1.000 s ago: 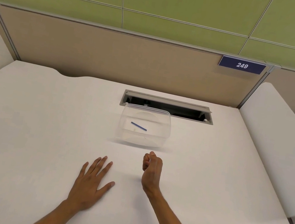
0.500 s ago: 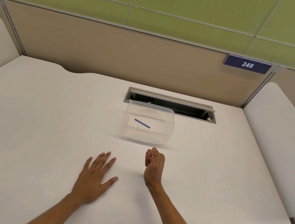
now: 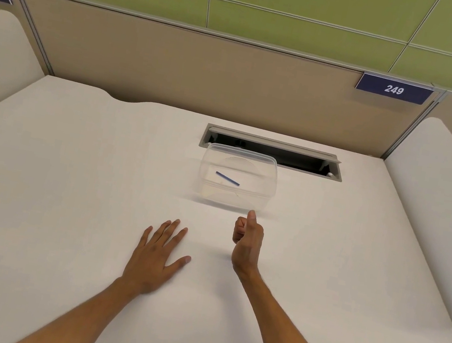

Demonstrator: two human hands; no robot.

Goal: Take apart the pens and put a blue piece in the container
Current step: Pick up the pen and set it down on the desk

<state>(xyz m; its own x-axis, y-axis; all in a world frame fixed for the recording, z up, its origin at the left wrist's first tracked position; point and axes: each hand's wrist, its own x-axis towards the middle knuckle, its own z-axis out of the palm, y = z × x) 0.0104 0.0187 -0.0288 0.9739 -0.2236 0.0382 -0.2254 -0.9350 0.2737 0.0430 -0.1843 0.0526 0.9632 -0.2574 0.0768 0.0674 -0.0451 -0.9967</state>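
Toward the far middle of the white desk (image 3: 67, 173) stands the clear plastic container (image 3: 238, 177), and a thin blue piece (image 3: 227, 178) lies slantwise on its floor — the task looks finished. That piece seems light, stiff and slippery; a fingertip pinch at mid-length would suit it. The container itself looks thin-walled and easy to nudge, best held by its rim. No pens are visible anywhere. Nearer the person, the left hand (image 3: 157, 254) rests flat on the desk with fingers spread, while the right hand (image 3: 247, 240) is curled into an empty fist, thumb raised, just short of the container. Behind it a cable slot (image 3: 305, 162) opens in the desk — small parts could drop in. A "249" sign (image 3: 394, 89) hangs on the partition.
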